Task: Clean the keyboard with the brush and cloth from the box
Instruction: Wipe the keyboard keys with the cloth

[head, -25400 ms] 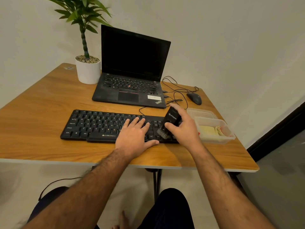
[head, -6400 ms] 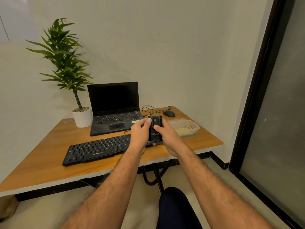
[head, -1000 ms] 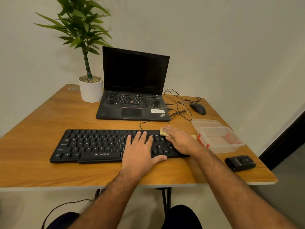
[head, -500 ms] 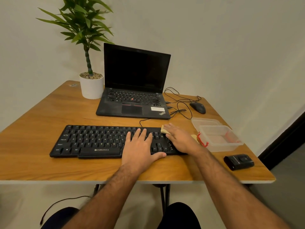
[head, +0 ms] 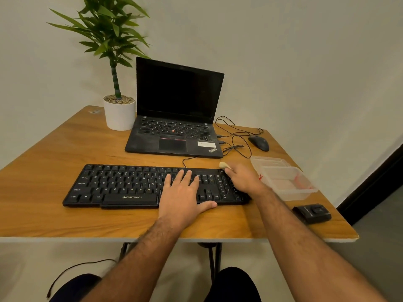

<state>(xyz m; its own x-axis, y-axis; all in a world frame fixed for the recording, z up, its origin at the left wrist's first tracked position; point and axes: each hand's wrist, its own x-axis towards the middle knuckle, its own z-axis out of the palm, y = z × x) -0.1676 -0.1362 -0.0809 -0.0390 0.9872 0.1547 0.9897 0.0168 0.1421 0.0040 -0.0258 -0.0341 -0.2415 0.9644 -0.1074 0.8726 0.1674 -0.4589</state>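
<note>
An open black laptop [head: 174,136] is sitting at twelve o'clock on the wooden counter [head: 43,153], a white-potted green plant [head: 118,112] at eleven, a black wired mouse [head: 259,143] at one.

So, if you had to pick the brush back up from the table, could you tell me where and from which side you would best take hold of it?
Take the brush across its two long sides, coming from above. It lies flat near the table's front right corner, a blocky black body, apart from the clear box. The right hand is nearest, but it is pressing the cloth onto the keyboard.
</note>
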